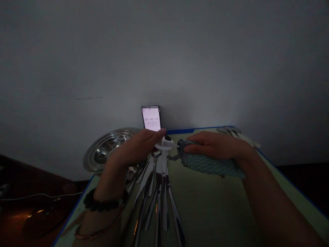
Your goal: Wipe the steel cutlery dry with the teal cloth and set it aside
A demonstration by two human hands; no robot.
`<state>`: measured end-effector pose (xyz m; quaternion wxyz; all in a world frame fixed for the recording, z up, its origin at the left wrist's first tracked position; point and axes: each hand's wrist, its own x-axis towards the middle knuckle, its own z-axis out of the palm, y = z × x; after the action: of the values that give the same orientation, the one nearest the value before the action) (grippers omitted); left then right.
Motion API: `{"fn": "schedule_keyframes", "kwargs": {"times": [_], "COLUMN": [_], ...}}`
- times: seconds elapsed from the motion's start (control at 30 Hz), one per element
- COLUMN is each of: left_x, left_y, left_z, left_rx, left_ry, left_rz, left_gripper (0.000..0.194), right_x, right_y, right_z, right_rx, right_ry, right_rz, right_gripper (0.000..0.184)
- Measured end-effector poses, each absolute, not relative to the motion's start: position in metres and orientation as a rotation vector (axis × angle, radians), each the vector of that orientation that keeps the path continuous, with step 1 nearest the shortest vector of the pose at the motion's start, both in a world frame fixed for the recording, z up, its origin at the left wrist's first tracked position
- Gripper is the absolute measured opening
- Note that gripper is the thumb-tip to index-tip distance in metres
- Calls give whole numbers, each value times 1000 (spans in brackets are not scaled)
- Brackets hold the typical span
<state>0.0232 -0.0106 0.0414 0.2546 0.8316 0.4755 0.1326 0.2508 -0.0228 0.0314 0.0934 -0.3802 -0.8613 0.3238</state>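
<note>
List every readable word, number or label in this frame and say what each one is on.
"00:05:37" on the lit screen of the phone propped against the wall, behind the left hand.
A smaller line under those digits is too small to read.
The top strip of the screen is blurred out.
Nothing readable on the cloth, cutlery or steel bowl.

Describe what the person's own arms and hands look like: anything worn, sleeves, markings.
Both forearms are bare, with no sleeves in view. The left hand has a bracelet of dark round beads at the wrist and, further up the forearm, a thin metallic bangle. The right hand shows no jewellery or gloves. The dim light hides any finer markings.
</note>
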Motion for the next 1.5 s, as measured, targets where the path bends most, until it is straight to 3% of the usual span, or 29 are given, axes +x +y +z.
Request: {"fn": "schedule_keyframes", "kwargs": {"times": [0.1, 0.63, 0.87, 1.3, 1.5], "left_x": [39, 58, 44, -4, 2], "left_y": [-14, -14, -8, -4, -4], "left_z": [38, 33, 35, 40, 38], "left_rx": [2404, 2449, 2526, 2232, 2210], "left_ry": [1192, 1298, 1322, 1616, 1606], "left_rz": [373, 452, 392, 658, 644], "left_gripper": [45, 56, 46, 56, 56], "right_x": [244, 223, 228, 273, 268], "right_y": [-22, -22, -24, -24, -26], "right_z": [29, 18, 24, 32, 33], "right_rx": [-1115, -1243, -1210, -1292, -1338], "right_ry": [-2554, -2210, -2294, -2338, -2403], "right_rz": [875, 617, 707, 994, 799], "right_gripper": [36, 47, 37, 39, 39]}}
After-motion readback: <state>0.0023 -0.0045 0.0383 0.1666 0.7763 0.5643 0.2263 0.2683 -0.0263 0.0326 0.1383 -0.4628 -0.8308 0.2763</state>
